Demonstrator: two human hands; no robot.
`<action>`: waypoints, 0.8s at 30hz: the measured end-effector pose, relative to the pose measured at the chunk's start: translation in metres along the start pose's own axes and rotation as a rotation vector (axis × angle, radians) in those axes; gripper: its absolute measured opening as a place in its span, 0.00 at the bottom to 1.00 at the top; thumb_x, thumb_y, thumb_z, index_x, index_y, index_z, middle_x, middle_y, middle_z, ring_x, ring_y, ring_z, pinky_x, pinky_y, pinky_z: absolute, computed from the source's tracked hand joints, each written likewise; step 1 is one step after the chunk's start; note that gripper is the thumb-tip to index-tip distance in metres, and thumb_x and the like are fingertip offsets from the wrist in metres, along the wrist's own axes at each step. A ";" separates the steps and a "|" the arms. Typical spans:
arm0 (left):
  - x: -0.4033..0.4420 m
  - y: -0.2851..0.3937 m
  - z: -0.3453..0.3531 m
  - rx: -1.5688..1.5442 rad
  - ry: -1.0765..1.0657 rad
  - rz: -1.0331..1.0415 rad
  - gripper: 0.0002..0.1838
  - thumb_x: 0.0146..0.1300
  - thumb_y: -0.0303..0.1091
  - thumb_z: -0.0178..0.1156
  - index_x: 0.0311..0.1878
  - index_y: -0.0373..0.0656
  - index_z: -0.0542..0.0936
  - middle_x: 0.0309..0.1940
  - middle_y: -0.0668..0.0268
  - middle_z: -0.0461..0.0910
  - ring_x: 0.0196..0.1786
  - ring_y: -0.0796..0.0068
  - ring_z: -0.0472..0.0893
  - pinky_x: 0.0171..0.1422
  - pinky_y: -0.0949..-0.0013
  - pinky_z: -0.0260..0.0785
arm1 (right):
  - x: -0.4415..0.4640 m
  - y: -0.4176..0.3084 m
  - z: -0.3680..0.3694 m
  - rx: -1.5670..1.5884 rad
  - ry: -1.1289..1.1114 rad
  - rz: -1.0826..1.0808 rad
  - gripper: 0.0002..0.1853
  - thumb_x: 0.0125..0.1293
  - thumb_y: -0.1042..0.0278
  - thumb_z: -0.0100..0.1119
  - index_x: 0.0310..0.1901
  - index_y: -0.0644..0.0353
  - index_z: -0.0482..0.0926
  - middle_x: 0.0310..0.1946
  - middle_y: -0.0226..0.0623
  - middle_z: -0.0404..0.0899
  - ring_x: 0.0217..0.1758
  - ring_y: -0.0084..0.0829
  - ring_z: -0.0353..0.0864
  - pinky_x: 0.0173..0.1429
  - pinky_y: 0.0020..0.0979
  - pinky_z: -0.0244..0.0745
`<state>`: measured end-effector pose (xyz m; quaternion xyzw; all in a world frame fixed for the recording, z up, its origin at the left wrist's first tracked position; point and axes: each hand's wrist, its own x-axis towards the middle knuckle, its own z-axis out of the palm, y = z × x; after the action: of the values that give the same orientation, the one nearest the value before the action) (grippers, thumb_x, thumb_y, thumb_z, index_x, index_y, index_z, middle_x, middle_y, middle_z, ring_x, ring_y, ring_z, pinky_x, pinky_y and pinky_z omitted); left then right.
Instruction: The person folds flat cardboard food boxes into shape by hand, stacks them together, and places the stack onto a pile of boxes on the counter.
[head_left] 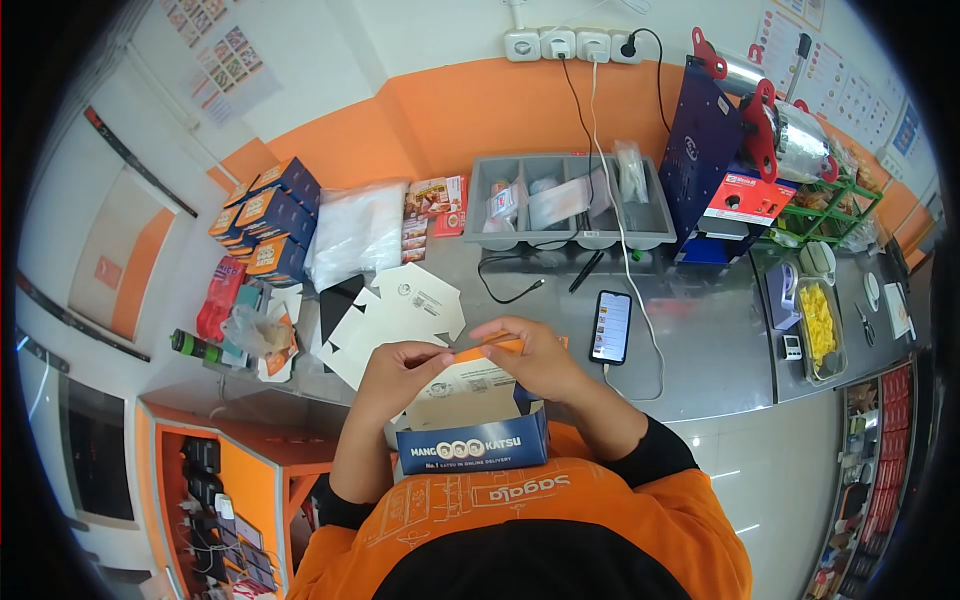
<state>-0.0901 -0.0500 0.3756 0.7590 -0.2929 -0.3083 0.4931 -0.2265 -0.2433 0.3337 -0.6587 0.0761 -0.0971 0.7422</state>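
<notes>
Close to my body I hold a partly folded cardboard food box (473, 447), blue outside with white lettering and cream inside. My left hand (402, 372) pinches the left end of its raised far edge. At the right end of that edge, my right hand (540, 358) is closed around an orange flap, with the index finger stretched along the top. The thumbs face each other, and the fingers partly hide the flap. Just beyond the hands, flat unfolded box blanks (420, 302) lie overlapping, cream side up.
Folded blue boxes (270, 225) are stacked at the back left, beside clear plastic bags (358, 235). A grey divided tray (485, 240) stands against the wall. Right of my hands lies a lit phone (610, 328) with a white cable. A blue sealing machine (700, 150) stands farther right.
</notes>
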 end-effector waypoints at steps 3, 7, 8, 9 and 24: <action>-0.002 0.003 0.002 0.099 -0.021 0.019 0.09 0.66 0.31 0.72 0.41 0.33 0.87 0.33 0.65 0.88 0.36 0.84 0.83 0.40 0.78 0.74 | 0.000 0.004 0.002 -0.047 -0.015 -0.063 0.14 0.73 0.75 0.61 0.58 0.63 0.79 0.48 0.36 0.85 0.51 0.22 0.82 0.55 0.26 0.79; -0.002 -0.005 0.006 0.137 0.040 0.119 0.11 0.65 0.31 0.72 0.43 0.32 0.87 0.35 0.62 0.89 0.37 0.81 0.85 0.42 0.75 0.75 | -0.008 0.002 -0.001 -0.109 0.023 -0.112 0.17 0.73 0.74 0.61 0.61 0.62 0.74 0.50 0.36 0.84 0.54 0.23 0.81 0.56 0.27 0.77; -0.002 -0.008 0.006 0.136 0.073 0.168 0.12 0.64 0.31 0.72 0.45 0.33 0.86 0.35 0.61 0.89 0.37 0.78 0.85 0.42 0.74 0.76 | -0.007 0.015 -0.012 -0.140 0.007 -0.152 0.18 0.73 0.74 0.60 0.62 0.62 0.73 0.50 0.36 0.84 0.54 0.23 0.80 0.56 0.28 0.77; -0.006 -0.003 0.005 0.220 0.081 0.155 0.12 0.65 0.31 0.71 0.47 0.32 0.85 0.36 0.62 0.88 0.38 0.79 0.85 0.43 0.74 0.76 | -0.009 0.022 -0.022 -0.169 -0.012 -0.194 0.18 0.73 0.74 0.60 0.63 0.61 0.72 0.51 0.36 0.83 0.54 0.24 0.80 0.56 0.28 0.77; 0.058 -0.073 0.016 0.110 0.208 0.197 0.09 0.69 0.26 0.63 0.50 0.35 0.82 0.46 0.57 0.89 0.48 0.68 0.88 0.54 0.70 0.77 | -0.004 0.028 -0.095 -0.315 0.223 -0.123 0.16 0.73 0.83 0.53 0.56 0.62 0.85 0.49 0.41 0.89 0.54 0.26 0.85 0.59 0.27 0.77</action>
<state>-0.0545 -0.0775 0.2926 0.7802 -0.3298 -0.1617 0.5063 -0.2518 -0.3307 0.2946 -0.7553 0.1315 -0.2016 0.6096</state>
